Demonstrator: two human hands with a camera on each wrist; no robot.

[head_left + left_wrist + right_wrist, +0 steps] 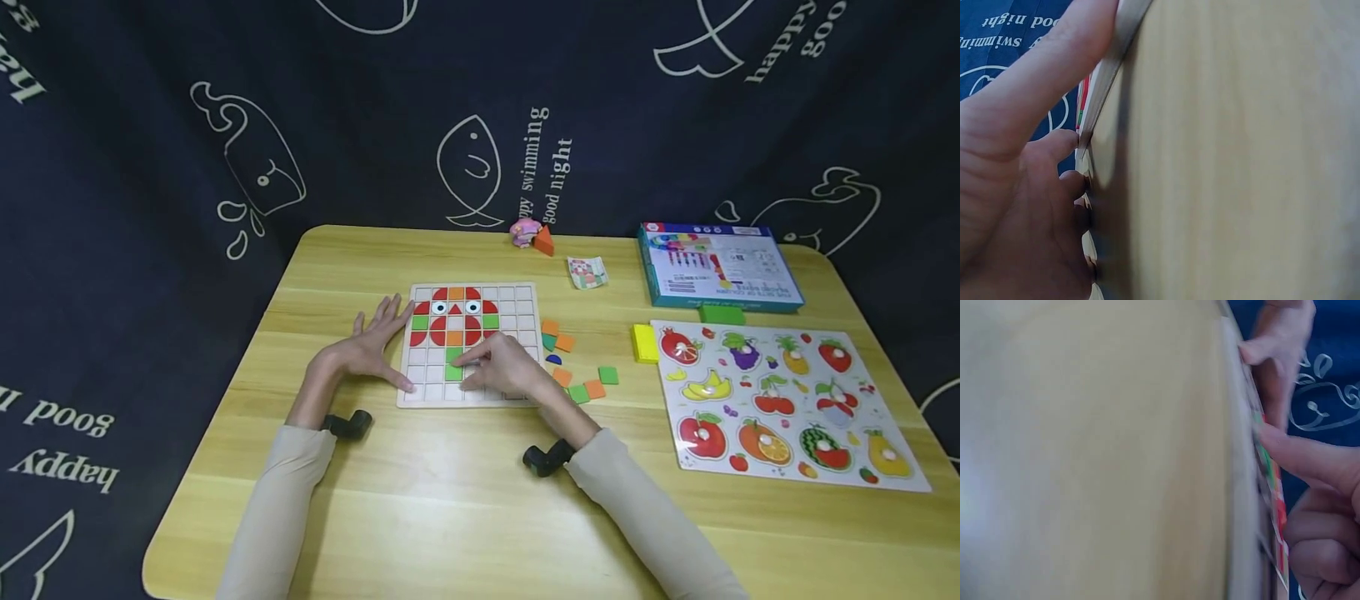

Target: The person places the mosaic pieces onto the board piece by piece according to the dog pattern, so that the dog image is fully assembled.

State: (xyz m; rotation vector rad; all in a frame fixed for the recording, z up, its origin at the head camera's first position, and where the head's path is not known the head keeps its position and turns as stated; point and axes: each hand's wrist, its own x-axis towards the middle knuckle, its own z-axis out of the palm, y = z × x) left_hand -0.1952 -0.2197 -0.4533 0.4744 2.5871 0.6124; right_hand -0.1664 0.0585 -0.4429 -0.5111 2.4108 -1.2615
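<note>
A square board [510,396] with a grid of cells lies on the table, with red, orange, green and eye tiles forming an owl-like figure. My left hand [367,343] is spread at its left edge, thumb [397,380] at the lower corner and fingers along the upper side. With the right hand [506,364] I hold a green square tile [453,374] between thumb and index finger, low in the grid. Another green tile [453,355] sits directly above it, under an orange one. In the right wrist view the thumb [1291,453] meets the green, the other fingers curled.
Loose orange, green and blue tiles [594,389] lie right of the board. Further right are a fruit puzzle board [720,417], a yellow block [644,343] and a boxed set [720,267]. A picture card [587,272] and a pink toy [524,232] stand toward the back.
</note>
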